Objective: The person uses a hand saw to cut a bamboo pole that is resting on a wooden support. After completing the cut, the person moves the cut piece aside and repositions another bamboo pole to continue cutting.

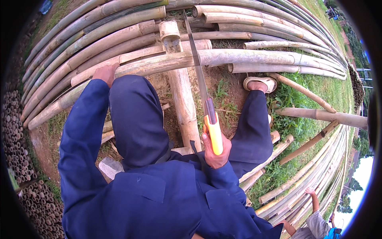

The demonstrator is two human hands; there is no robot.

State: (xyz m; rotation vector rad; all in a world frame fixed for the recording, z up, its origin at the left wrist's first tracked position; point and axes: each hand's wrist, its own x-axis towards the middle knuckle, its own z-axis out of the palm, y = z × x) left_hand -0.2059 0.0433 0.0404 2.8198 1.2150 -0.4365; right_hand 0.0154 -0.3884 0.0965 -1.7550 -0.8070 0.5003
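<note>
My right hand (218, 150) is closed around the yellow-orange and dark red handle of a handsaw (199, 73). Its long blade points away from me and crosses a thick bamboo pole (159, 63) that runs from left to right. Whether the teeth have cut into the pole cannot be seen. Beside my left knee, my left hand (105, 74) grips the same pole, its fingertips partly hidden. Just left of the blade, the pole lies across a bamboo support (181, 95) with a notched upper end.
Long bamboo poles (115, 24) lie in rows ahead, with more poles (306, 175) at the lower right. Cut bamboo ends (18, 131) are stacked at the far left. A bamboo frame (318, 114) stands on the right. Another person (316, 221) is at lower right, one hand near the poles.
</note>
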